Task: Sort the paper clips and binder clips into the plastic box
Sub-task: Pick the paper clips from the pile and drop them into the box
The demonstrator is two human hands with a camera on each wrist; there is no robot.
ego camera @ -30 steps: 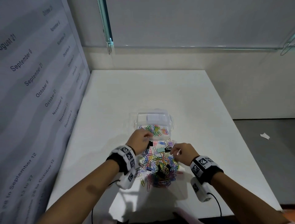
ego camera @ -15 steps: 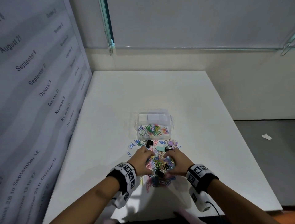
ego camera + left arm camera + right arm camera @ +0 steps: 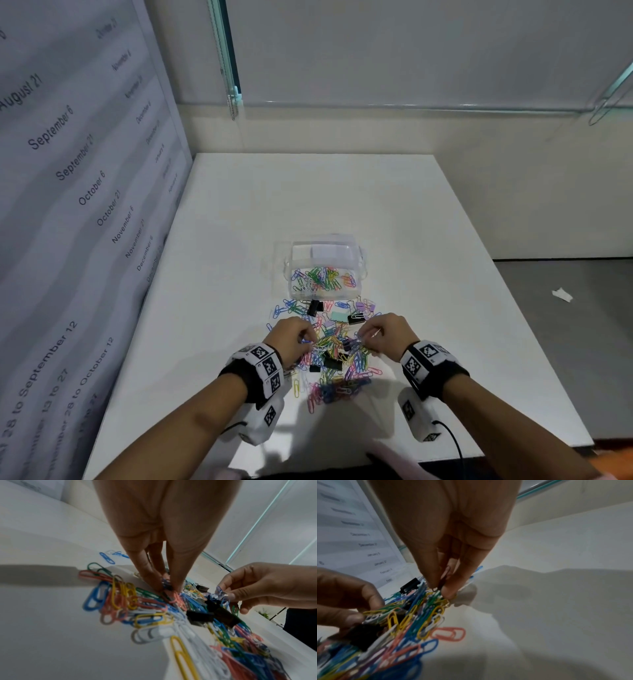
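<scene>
A heap of coloured paper clips (image 3: 334, 371) mixed with black binder clips (image 3: 331, 362) lies on the white table in front of me. The clear plastic box (image 3: 323, 251) stands just beyond it, with paper clips (image 3: 322, 278) in its near compartment. My left hand (image 3: 291, 341) pinches paper clips (image 3: 167, 584) at the heap's left side. My right hand (image 3: 385, 334) pinches paper clips (image 3: 442, 584) at the heap's right side. More binder clips, black (image 3: 314, 307), mint (image 3: 339, 317) and lilac (image 3: 359, 305), lie between the heap and the box.
A calendar banner (image 3: 68, 205) stands along the table's left edge. The white table (image 3: 308, 198) stretches beyond the box to a wall. The floor at the right holds a scrap of paper (image 3: 561, 294). Wrist cables (image 3: 452, 442) trail near the front edge.
My left hand came back from the box to the heap. Both hands dipped into the pile together, then drew slightly apart, each pinching clips.
</scene>
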